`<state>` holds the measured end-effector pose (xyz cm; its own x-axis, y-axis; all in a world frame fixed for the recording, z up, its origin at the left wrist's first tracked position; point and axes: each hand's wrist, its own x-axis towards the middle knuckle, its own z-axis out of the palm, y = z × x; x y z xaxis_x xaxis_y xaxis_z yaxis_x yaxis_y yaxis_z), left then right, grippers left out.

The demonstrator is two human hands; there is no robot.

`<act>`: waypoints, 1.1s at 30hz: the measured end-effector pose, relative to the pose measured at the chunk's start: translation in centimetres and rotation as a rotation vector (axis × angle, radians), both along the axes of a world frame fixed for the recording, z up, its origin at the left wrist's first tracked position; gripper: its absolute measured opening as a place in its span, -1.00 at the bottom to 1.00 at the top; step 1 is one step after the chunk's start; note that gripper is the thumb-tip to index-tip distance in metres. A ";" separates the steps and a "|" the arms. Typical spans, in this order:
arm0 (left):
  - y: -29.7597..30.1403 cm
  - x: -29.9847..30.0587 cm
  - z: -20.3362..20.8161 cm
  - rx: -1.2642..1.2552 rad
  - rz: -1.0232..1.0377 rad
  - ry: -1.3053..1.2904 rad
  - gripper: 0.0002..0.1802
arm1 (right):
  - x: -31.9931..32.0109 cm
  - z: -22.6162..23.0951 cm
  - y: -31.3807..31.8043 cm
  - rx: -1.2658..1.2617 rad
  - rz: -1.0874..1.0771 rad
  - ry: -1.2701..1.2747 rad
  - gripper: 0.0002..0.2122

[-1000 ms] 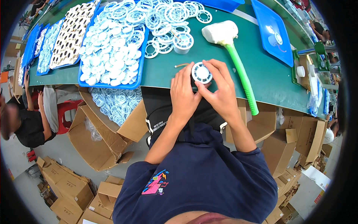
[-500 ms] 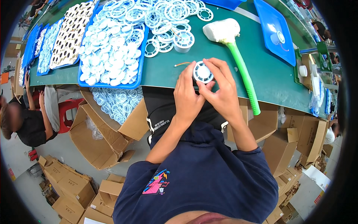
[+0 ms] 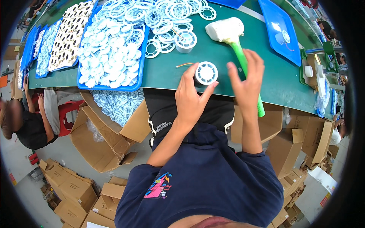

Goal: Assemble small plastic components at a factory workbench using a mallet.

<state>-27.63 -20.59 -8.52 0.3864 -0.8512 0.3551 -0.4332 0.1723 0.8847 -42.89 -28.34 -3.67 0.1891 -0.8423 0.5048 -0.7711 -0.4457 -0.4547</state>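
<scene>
My left hand (image 3: 191, 95) grips a round white plastic spool-like part (image 3: 206, 73) between thumb and fingers at the table's near edge. Slots ring its white top, and a thin orange-brown wire (image 3: 184, 65) sticks out to its left. To the right, my right hand (image 3: 249, 78) is off the part, thumb and fingers apart, with nothing in it. It hovers over the green handle of a mallet (image 3: 260, 99), hiding some of it. The mallet's head (image 3: 225, 30), wrapped in white, lies farther back on the table.
A blue tray (image 3: 142, 74) piled with white discs stands at left, with loose white rings (image 3: 153, 48) beside it. A similar wired part (image 3: 186, 40) stands behind. Another blue tray (image 3: 292, 57) lies at right. Open cardboard boxes (image 3: 91, 140) sit below the table edge.
My right hand has let go of the white part and moved right, over the mallet handle, its fingers spreading. My left hand still holds the part in nearly the same place.
</scene>
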 end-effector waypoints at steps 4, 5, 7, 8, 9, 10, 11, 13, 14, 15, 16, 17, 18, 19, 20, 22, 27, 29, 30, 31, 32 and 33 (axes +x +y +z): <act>-0.7 0.0 0.1 0.015 -0.045 -0.003 -0.22 | -2.9 -3.2 -2.7 0.006 -0.186 0.282 -0.45; -1.0 0.1 0.1 0.022 -0.076 0.005 -0.23 | -3.5 -3.1 -3.3 0.050 -0.155 0.297 -0.45; -1.2 0.4 0.0 0.040 -0.117 0.023 -0.24 | -3.6 -1.4 -3.4 0.176 -0.090 0.170 -0.51; -1.2 0.7 0.0 0.046 -0.112 0.028 -0.24 | -3.8 0.1 -3.1 0.327 -0.056 0.059 -0.54; -1.2 0.8 0.2 0.050 -0.122 0.052 -0.25 | -4.2 1.5 -2.4 0.477 -0.017 -0.050 -0.56; -1.0 0.7 0.3 0.057 -0.137 0.082 -0.26 | -4.6 2.7 -1.1 0.589 -0.012 -0.229 -0.60; -1.0 0.6 0.3 0.064 -0.132 0.093 -0.26 | -5.5 2.9 0.2 0.649 0.029 -0.400 -0.60; -1.2 0.5 0.3 0.017 -0.129 0.055 -0.26 | -7.7 2.4 2.7 0.689 0.156 -0.603 -0.59; -1.3 0.5 0.3 0.019 -0.130 0.059 -0.26 | -8.2 2.5 3.4 0.677 0.175 -0.381 -0.60; -1.3 0.4 0.3 0.028 -0.138 0.076 -0.26 | -8.4 2.8 4.0 0.659 0.185 -0.162 -0.60; -1.2 0.5 0.2 0.040 -0.139 0.092 -0.27 | -7.6 4.0 4.1 0.625 0.184 0.019 -0.62; -1.1 0.6 0.1 0.043 -0.140 0.091 -0.27 | -7.5 5.3 4.1 0.664 0.143 -0.009 -0.62; -1.2 0.8 0.3 0.035 -0.131 0.066 -0.27 | -7.5 6.2 4.1 0.700 0.098 -0.032 -0.62; -1.3 1.0 0.4 0.026 -0.121 0.040 -0.27 | -7.8 5.8 4.3 0.640 0.098 -0.116 -0.61; -1.3 1.2 0.6 0.044 -0.128 0.048 -0.26 | -7.6 5.8 4.4 0.639 0.095 -0.112 -0.61; -1.5 1.7 0.7 0.034 -0.185 0.056 -0.24 | -7.1 5.7 4.8 0.730 0.061 -0.159 -0.60; -1.4 1.5 1.0 0.046 -0.220 0.119 -0.10 | -8.1 5.5 5.0 0.740 0.027 -0.268 -0.60; -1.6 1.3 0.1 0.045 -0.249 0.107 -0.09 | -8.0 5.3 5.4 0.722 0.025 -0.195 -0.60; -1.9 1.2 -0.3 0.030 -0.257 0.100 -0.11 | -8.4 5.2 4.8 0.654 0.109 0.071 -0.59; -2.0 1.2 -0.5 0.015 -0.267 0.094 -0.13 | -8.3 5.5 4.6 0.676 0.095 -0.018 -0.59; -1.9 1.2 -0.5 0.016 -0.270 0.091 -0.13 | -8.1 5.9 4.4 0.697 0.081 -0.108 -0.59; -1.8 1.2 -0.1 0.046 -0.257 0.035 -0.14 | -8.3 5.4 4.6 0.639 0.067 -0.167 -0.60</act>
